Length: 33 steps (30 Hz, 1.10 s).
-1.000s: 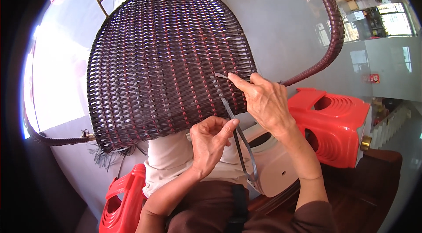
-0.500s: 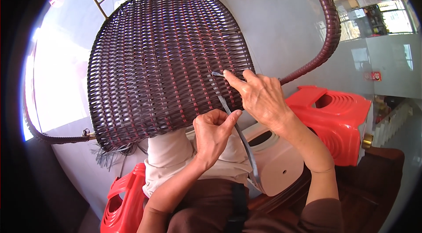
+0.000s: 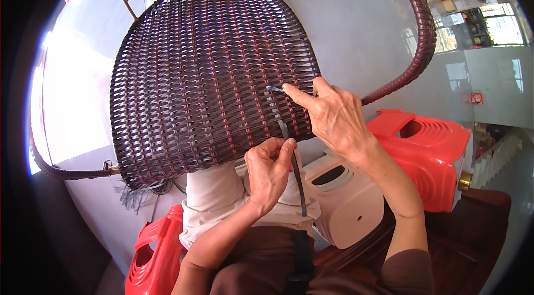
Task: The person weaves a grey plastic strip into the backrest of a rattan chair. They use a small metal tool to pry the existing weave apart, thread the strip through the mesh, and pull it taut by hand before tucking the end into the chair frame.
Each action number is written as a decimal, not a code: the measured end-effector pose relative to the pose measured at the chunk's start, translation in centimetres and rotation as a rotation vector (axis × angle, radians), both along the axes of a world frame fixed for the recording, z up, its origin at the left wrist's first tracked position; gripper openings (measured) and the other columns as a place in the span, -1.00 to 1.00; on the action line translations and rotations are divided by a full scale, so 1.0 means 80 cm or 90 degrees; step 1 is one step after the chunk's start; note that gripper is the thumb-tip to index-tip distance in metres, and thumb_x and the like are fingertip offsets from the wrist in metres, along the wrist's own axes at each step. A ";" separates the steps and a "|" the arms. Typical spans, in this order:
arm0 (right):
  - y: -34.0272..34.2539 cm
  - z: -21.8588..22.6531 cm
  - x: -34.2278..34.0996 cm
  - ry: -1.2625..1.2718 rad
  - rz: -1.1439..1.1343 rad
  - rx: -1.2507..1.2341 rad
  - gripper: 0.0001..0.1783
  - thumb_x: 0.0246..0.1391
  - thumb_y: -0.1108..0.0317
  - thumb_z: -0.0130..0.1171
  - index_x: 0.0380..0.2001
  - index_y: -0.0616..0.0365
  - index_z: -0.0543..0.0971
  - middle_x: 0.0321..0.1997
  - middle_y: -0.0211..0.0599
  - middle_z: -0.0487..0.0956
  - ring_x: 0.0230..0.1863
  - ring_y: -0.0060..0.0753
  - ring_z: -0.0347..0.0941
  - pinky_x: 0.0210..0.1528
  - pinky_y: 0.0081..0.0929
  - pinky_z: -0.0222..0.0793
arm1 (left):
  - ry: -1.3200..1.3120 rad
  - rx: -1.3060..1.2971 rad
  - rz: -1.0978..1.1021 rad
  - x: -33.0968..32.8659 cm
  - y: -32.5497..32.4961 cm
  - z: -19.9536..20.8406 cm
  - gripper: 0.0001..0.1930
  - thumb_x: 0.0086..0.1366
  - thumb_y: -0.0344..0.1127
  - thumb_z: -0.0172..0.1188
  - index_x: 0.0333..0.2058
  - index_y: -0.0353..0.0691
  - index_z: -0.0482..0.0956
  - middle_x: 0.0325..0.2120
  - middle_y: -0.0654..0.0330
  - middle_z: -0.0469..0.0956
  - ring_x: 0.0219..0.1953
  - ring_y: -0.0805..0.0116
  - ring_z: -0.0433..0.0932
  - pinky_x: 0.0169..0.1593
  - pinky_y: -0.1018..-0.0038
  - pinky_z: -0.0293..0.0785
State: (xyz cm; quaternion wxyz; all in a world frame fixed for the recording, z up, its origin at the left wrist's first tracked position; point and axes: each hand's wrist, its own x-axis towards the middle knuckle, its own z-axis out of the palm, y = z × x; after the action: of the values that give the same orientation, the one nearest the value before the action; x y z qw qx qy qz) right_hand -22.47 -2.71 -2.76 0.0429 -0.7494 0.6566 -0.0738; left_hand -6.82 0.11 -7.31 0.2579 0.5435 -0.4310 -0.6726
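Right hand (image 3: 334,119), forefinger and thumb pinching the dark weaving strand (image 3: 289,144) at the woven chair panel (image 3: 206,72), has crept left along the weave while the left hand (image 3: 270,172) now pinches the strand's slack lower (strand drawn tauter, tuck seemingly under way).
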 end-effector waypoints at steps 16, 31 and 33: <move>-0.022 0.009 -0.007 0.189 0.237 0.000 -0.63 -0.05 0.42 0.08 -0.10 0.20 0.52 -0.44 -0.34 0.51 -0.48 -0.35 0.50 -0.53 -0.50 0.45 | 0.036 -0.015 0.013 0.001 0.003 -0.003 -0.73 0.31 -0.29 0.10 -0.44 -0.39 0.61 -0.82 0.35 0.35 -0.78 0.70 0.22 -0.71 0.67 0.08; -0.030 0.001 -0.020 0.145 0.271 0.023 -0.58 -0.07 0.47 0.09 -0.05 0.15 0.54 -0.43 -0.36 0.53 -0.47 -0.32 0.54 -0.52 -0.48 0.51 | -0.085 -0.107 -0.085 0.017 -0.014 0.001 -0.72 0.27 -0.31 0.12 -0.51 -0.42 0.61 -0.85 0.36 0.31 -0.77 0.69 0.23 -0.68 0.62 0.12; -0.027 -0.001 -0.021 0.123 0.256 0.031 -0.57 -0.08 0.47 0.09 -0.04 0.13 0.54 -0.42 -0.37 0.53 -0.47 -0.31 0.54 -0.53 -0.47 0.51 | -0.095 -0.111 -0.094 0.016 -0.013 0.001 -0.72 0.26 -0.30 0.13 -0.52 -0.41 0.60 -0.85 0.36 0.32 -0.77 0.68 0.24 -0.67 0.61 0.13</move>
State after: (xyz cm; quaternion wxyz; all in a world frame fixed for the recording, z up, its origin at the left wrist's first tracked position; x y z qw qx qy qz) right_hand -24.18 -4.89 -2.87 0.0115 -0.8676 0.4966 0.0245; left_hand -5.52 -0.89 -7.26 0.2212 0.5345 -0.5447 -0.6072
